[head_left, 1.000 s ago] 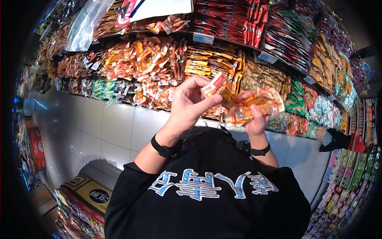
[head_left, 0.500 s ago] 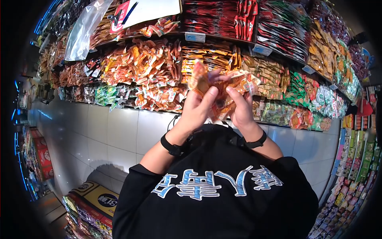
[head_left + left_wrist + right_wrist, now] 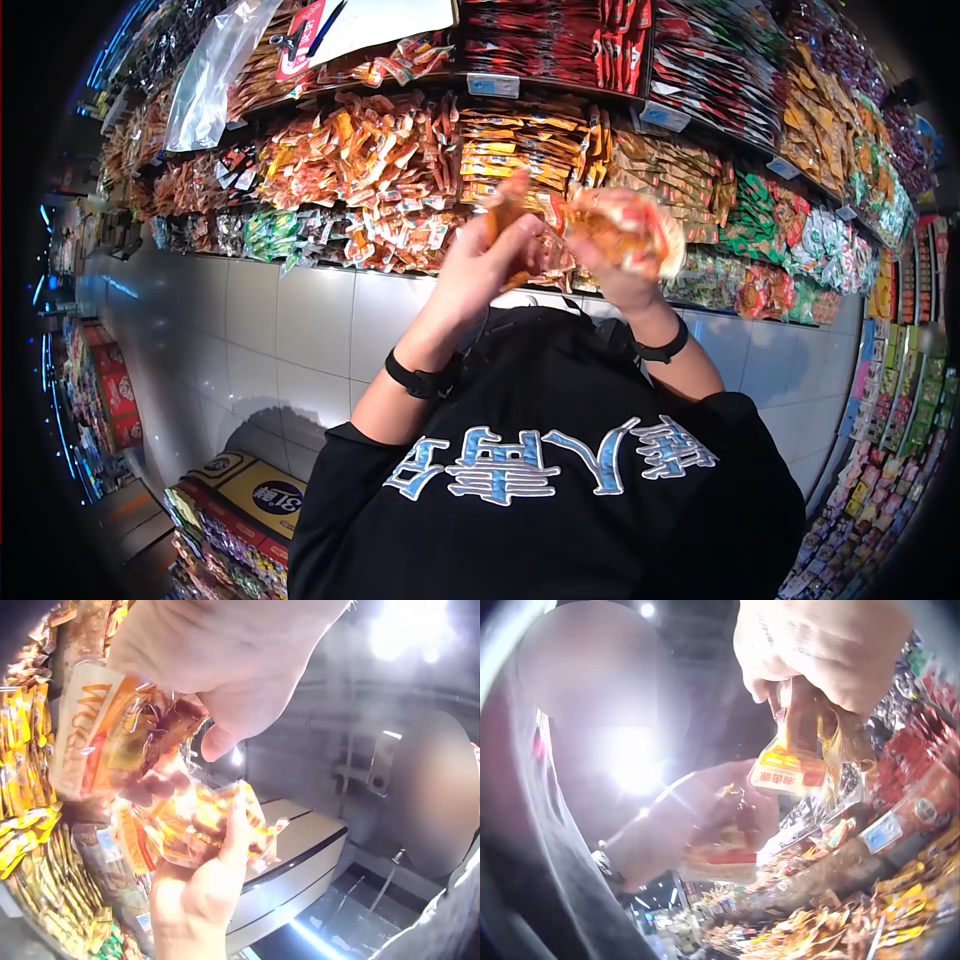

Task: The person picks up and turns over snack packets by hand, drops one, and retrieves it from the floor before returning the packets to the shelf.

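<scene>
Both hands are raised in front of the chest, a short gap between them in the head view. My left hand (image 3: 478,268) grips a clear snack packet (image 3: 112,742) with orange lettering and brown food inside; its fingers curl round one end. My right hand (image 3: 618,283) holds several orange-and-clear snack packets (image 3: 635,232), blurred in the head view. In the right wrist view a snack packet with a red and yellow label (image 3: 789,771) hangs from the right fingers. Part of the left hand's fingers is hidden behind its packet.
Beyond the hands, sloping bins hold heaps of orange packets (image 3: 350,165), rows of yellow packets (image 3: 525,150) and red packets (image 3: 550,50). A white board (image 3: 390,25) and a clear plastic bag (image 3: 215,80) lie on the upper left. A yellow-topped display (image 3: 250,495) stands at lower left.
The hands came together over the packets half a second ago and have since drawn apart. The right hand has shifted to the right with its packets; the left still holds a packet.
</scene>
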Motion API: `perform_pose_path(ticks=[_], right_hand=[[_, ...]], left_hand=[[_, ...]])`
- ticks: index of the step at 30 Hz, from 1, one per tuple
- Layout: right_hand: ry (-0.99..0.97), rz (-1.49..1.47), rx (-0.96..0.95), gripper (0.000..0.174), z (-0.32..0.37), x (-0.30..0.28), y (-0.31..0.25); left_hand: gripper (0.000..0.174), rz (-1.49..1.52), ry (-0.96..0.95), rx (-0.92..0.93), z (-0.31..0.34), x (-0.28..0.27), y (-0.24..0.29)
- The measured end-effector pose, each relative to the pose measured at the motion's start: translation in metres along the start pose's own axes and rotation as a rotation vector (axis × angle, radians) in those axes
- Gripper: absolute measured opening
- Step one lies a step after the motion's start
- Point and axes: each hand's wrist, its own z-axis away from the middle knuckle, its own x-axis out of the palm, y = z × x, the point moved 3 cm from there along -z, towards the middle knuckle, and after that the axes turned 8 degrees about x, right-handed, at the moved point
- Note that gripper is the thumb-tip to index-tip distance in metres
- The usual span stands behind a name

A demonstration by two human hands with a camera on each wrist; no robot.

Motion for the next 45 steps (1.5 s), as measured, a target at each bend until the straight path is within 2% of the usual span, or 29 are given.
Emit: perform_pose_path(ticks=[1, 2, 3, 5, 8, 11, 12, 15, 16, 19, 20, 22, 23, 24, 27, 28, 31, 32, 35, 39, 43, 45], right_hand=[[-0.183, 0.386, -0.387, 0.052, -0.008, 0.0, -0.012], [-0.249, 0.491, -0.457, 0.054, -0.008, 0.002, -0.019], [-0.314, 0.597, -0.528, 0.057, -0.008, 0.007, -0.025], [-0.327, 0.635, -0.53, 0.055, -0.008, 0.008, -0.023], [-0.365, 0.741, -0.583, 0.052, -0.008, 0.006, -0.021], [-0.385, 0.791, -0.499, 0.053, -0.008, 0.008, -0.021], [-0.367, 0.829, -0.496, 0.059, -0.009, 0.005, -0.014], [-0.328, 0.676, -0.234, 0.062, -0.006, -0.001, -0.011], [-0.254, 0.574, -0.246, 0.059, -0.006, -0.003, -0.003], [-0.152, 0.549, -0.058, 0.05, -0.007, 0.002, 0.006], [-0.118, 0.539, 0.005, 0.048, -0.007, 0.003, 0.008], [-0.114, 0.441, 0.123, 0.046, -0.008, 0.003, 0.014], [-0.114, 0.392, 0.181, 0.045, -0.008, 0.003, 0.016], [-0.127, 0.555, 0.089, 0.042, -0.013, 0.011, 0.001], [-0.212, 0.797, -0.07, 0.04, -0.012, 0.008, 0.007], [-0.184, 0.732, -0.006, 0.041, -0.012, 0.01, 0.005], [-0.214, 0.809, -0.072, 0.042, -0.015, 0.01, 0.007], [-0.21, 0.808, -0.055, 0.044, -0.015, 0.011, 0.006], [-0.206, 0.832, 0.02, 0.049, -0.017, 0.013, -0.002], [-0.249, 0.84, 0.13, 0.055, -0.017, 0.015, -0.01], [-0.245, 0.819, 0.198, 0.054, -0.011, 0.019, -0.01], [-0.221, 0.823, 0.172, 0.053, -0.01, 0.021, -0.011]], left_hand=[[0.022, 0.094, -0.031, -0.096, 0.003, 0.006, -0.004], [0.025, 0.194, -0.059, -0.126, 0.008, 0.014, 0.0], [0.026, 0.167, -0.099, -0.186, 0.011, 0.012, 0.004], [0.026, 0.187, -0.067, -0.249, 0.01, 0.008, 0.002], [0.023, 0.282, -0.042, -0.232, 0.009, 0.002, -0.005], [0.019, 0.292, -0.033, -0.199, 0.009, 0.0, -0.002], [0.018, 0.199, -0.015, -0.141, 0.009, -0.002, -0.001], [0.015, -0.073, 0.033, 0.043, 0.005, -0.003, -0.003], [0.017, -0.108, 0.074, 0.172, 0.005, 0.001, 0.001], [0.021, -0.267, 0.124, 0.372, 0.009, 0.002, 0.002], [0.035, -0.279, 0.111, 0.348, 0.009, -0.002, -0.004], [0.043, -0.356, 0.097, 0.482, 0.011, 0.006, -0.002], [0.05, -0.514, 0.077, 0.565, 0.011, 0.01, 0.004], [0.058, -0.669, 0.071, 0.652, 0.012, 0.014, 0.011], [0.061, -0.597, 0.048, 0.342, 0.007, 0.012, 0.001], [0.062, -0.547, 0.069, 0.37, 0.006, 0.012, 0.0], [0.03, -0.426, 0.114, 0.38, 0.005, 0.012, -0.002], [0.028, -0.431, 0.084, 0.308, 0.005, 0.008, -0.006], [0.033, -0.297, 0.122, 0.366, 0.002, 0.004, -0.01], [0.023, -0.009, 0.173, 0.288, -0.002, 0.003, -0.004], [0.022, 0.23, 0.259, 0.068, -0.008, -0.011, -0.023], [0.03, 0.174, 0.188, 0.143, -0.007, -0.009, -0.021]])
